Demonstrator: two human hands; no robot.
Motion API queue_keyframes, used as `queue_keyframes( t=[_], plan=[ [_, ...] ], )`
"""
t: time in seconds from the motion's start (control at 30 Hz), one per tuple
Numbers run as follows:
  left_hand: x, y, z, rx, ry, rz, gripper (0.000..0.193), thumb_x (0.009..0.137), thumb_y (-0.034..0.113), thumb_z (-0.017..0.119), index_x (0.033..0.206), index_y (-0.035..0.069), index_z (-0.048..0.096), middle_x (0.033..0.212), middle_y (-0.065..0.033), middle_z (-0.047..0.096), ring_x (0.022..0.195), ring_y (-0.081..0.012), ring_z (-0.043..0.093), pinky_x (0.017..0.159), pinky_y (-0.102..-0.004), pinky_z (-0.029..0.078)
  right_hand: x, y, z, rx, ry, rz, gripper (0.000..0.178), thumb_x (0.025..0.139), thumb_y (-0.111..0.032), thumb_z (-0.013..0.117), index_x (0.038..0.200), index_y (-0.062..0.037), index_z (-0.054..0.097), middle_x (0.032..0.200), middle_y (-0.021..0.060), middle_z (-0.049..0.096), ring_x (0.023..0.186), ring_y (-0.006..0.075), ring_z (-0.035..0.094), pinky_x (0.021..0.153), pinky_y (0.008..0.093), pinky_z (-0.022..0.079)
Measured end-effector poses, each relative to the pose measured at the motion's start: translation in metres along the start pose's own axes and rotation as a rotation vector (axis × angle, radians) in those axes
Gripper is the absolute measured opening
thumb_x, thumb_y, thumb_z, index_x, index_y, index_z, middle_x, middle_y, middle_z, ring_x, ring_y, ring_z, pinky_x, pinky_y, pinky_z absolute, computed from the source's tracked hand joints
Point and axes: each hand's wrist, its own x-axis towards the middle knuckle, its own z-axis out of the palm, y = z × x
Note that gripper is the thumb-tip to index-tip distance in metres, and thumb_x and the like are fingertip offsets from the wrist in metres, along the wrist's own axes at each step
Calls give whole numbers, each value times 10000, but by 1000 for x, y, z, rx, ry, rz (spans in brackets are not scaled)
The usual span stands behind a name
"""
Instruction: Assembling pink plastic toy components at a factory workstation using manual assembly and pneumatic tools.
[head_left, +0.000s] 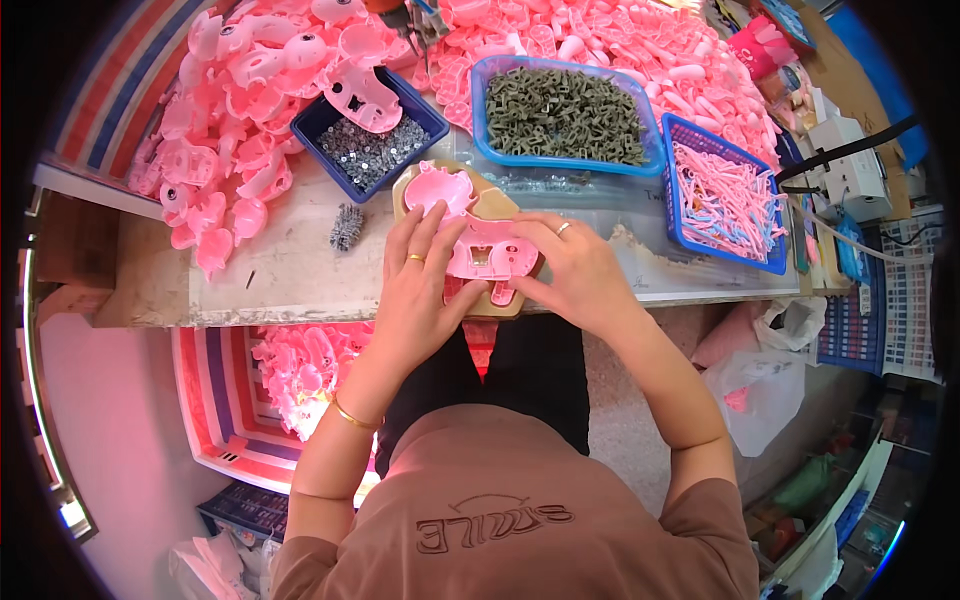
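A pink plastic toy shell (492, 250) lies hollow side up in a tan shaped fixture (487, 204) at the bench's front edge. My left hand (421, 275) grips its left side, fingers over the shell and thumb at the near edge. On the right side, my right hand (578, 268) holds the shell between curved fingers and thumb. The right thumb lies close to a small pink tab (502, 292) at the shell's near end. What the fingertips press on underneath is hidden.
Beyond the fixture stand a dark blue bin (310, 150) of small metallic parts, a blue tray (477, 110) of olive-green clips and a blue basket (675, 225) of thin pink and blue pieces. Pink shells (255, 110) heap at the back left. A grey clump (347, 228) lies nearby.
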Motion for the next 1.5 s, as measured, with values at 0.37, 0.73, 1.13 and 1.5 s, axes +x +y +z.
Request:
queue_keyframes(
  t=[0.37,0.73,1.13,1.5],
  plan=[
    [11,-3,-2,137,-100,23,675,788,300,731,1364,46,488,1338,-138,521,1287,-333,422,1135,-510,264,8,4,-10,249,-18,87,443,766,-178,774,1164,-63,617,1137,117,619,1112,306,574,941,390,467],
    [16,8,-10,162,-141,-8,655,775,264,749,1354,76,506,1398,-140,468,1326,-361,373,1131,-506,270,93,107,-29,75,64,341,199,824,-146,702,995,-44,703,921,117,702,844,236,680,763,321,528],
    [37,17,-11,-38,-80,53,373,830,154,700,1179,55,616,1365,-135,511,1313,-380,382,1073,-472,349,111,126,-13,93,110,107,134,875,-140,626,956,-40,663,829,122,600,819,278,626,739,379,493],
    [87,34,28,-1175,101,-542,339,1007,168,529,1255,-60,562,1129,-121,644,989,-177,658,850,-294,558,59,31,-3,320,482,-54,230,748,-44,741,958,-29,650,936,121,654,873,278,653,727,339,535]
  ],
)
